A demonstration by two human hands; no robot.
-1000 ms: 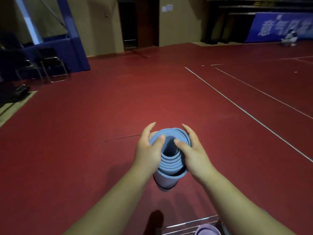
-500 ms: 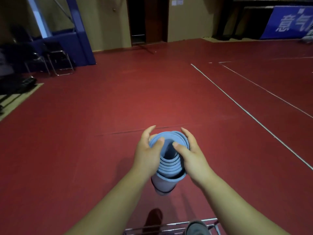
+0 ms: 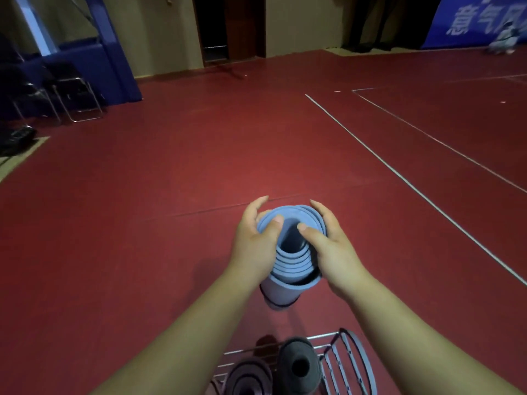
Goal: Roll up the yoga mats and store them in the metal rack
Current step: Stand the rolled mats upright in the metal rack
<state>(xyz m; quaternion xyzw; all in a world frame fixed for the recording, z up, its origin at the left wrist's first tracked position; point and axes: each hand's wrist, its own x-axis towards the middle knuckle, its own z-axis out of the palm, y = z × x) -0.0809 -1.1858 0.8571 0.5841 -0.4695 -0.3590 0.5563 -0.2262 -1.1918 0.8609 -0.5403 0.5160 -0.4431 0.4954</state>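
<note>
A rolled blue yoga mat stands upright in the air between my hands, its open spiral end facing me. My left hand grips its left side, thumb hooked over the rim. On the other side my right hand grips it, thumb also over the rim. Below, at the bottom edge, the metal rack holds a dark grey rolled mat and a purple rolled mat, both upright. The blue mat hangs above the floor, just beyond the rack.
Red sports floor with white court lines stretches ahead. Metal-legged chairs and a blue padded structure stand at the far left. A doorway and a blue banner line the back wall.
My view has tilted down, so the rack and its two stored mats show more fully. Both hands keep the same grip on the blue mat.
</note>
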